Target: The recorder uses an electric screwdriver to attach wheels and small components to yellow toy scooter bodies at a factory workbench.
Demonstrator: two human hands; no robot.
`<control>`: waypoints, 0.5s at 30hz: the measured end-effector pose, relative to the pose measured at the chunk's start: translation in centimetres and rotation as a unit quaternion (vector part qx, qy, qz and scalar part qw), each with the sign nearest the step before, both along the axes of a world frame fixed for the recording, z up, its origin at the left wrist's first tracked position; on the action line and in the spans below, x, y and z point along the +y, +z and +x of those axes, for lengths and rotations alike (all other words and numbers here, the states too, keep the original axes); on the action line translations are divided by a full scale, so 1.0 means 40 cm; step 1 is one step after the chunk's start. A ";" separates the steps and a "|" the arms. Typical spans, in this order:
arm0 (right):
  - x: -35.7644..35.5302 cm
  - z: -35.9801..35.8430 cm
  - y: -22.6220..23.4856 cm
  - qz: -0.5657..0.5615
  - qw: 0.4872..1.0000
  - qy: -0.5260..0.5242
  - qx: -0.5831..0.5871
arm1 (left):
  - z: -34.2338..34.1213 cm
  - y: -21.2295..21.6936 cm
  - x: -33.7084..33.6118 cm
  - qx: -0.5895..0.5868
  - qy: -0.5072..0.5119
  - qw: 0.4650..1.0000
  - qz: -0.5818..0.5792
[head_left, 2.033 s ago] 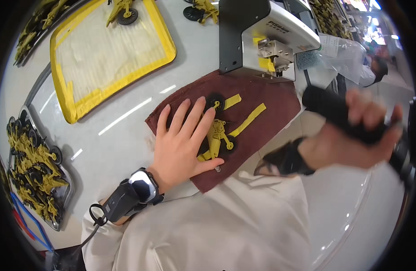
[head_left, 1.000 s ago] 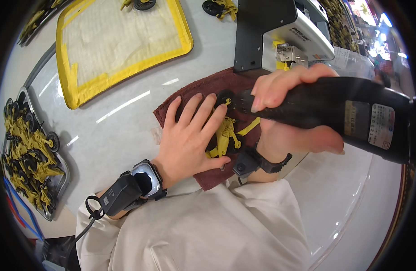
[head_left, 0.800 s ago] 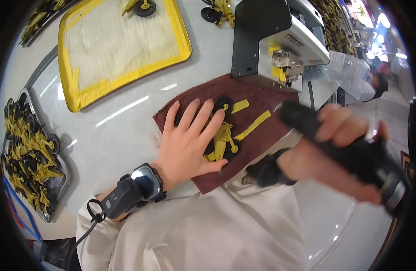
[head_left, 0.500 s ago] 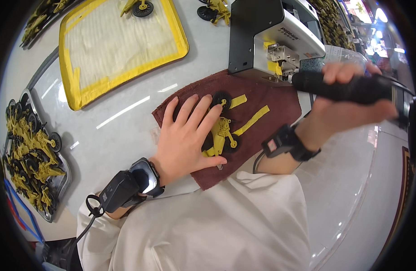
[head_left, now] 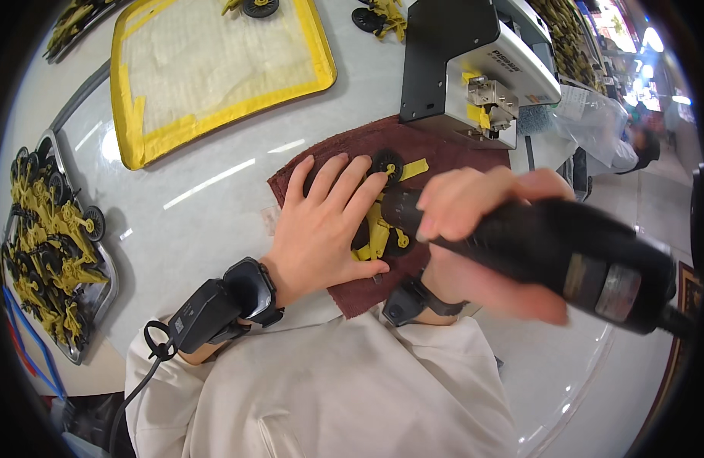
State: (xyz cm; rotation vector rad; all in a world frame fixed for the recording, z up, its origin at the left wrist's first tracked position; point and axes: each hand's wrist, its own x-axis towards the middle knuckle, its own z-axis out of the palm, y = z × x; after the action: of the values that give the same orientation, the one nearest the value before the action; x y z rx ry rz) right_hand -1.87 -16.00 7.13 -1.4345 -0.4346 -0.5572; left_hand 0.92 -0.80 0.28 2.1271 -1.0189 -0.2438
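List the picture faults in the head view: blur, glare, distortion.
Head view: motion blur smears the right hand and the black power tool it grips; the left hand, flat on the yellow toy part, is sharp. Bright streaks of glare lie on the white table. Fisheye bends the yellow-edged mat and the table rim, and a black vignette rings the frame.

Yellow toy [head_left: 379, 229] (black wheels) on maroon cloth [head_left: 444, 153].
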 end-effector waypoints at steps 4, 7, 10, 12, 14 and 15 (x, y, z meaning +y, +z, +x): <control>0.011 0.023 -0.021 -0.018 1.000 0.019 0.002 | 0.004 -0.006 -0.002 -0.007 -0.002 1.000 0.000; 0.013 0.019 -0.011 -0.036 0.998 0.040 -0.025 | 0.005 -0.009 0.004 -0.016 0.000 1.000 0.003; -0.030 -0.001 0.064 -0.018 0.996 -0.024 -0.080 | 0.006 0.004 -0.006 -0.020 -0.002 1.000 0.003; -0.082 -0.010 0.137 0.012 0.984 -0.154 -0.083 | 0.001 0.000 -0.005 -0.025 -0.005 1.000 0.013; -0.153 0.057 0.155 0.001 0.947 -0.307 -0.096 | 0.000 0.005 -0.001 -0.022 -0.003 1.000 0.017; -0.185 0.091 0.160 -0.027 0.921 -0.374 -0.103 | 0.000 0.011 -0.004 -0.017 -0.001 1.000 0.021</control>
State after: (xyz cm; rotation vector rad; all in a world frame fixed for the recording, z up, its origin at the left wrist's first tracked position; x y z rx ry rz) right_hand 1.76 -23.39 13.53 -1.5857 -0.0415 -1.3280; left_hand 0.91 -0.96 0.73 2.1749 -1.0447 -0.2337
